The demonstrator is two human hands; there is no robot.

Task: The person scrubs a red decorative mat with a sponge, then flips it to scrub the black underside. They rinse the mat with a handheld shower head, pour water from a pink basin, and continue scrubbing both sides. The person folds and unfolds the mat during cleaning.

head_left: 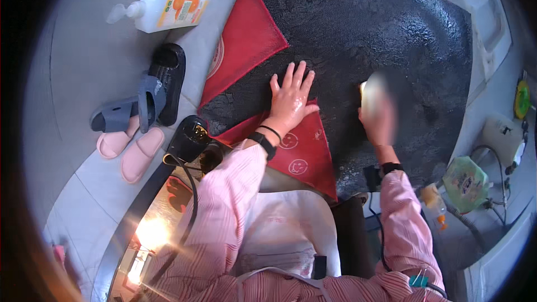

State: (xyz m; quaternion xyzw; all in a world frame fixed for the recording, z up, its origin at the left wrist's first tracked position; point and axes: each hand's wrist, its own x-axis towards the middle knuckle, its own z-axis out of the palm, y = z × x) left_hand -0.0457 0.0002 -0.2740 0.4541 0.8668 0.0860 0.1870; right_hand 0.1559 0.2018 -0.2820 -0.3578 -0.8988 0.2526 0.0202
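A large wet mat (358,28) lies with its black backing up. Two of its corners are folded over and show a red face, one red flap (240,39) at the upper left and another red flap (299,159) nearer me. My left hand (291,100) rests flat on the mat beside the near flap, wet, its fingers spread and holding nothing. On the right part of the mat, my right hand (379,120) is closed around a pale oval thing (369,94). That thing and the hand are smeared, so its kind is unclear.
A white pump bottle (173,10) is at the upper left. Below it are black, blue-grey and pink slippers (142,155). On the right are a white plastic frame (500,28), a green octagonal container (465,183) and a small orange-tipped bottle (433,198). A glowing lamp (152,234) shines at lower left.
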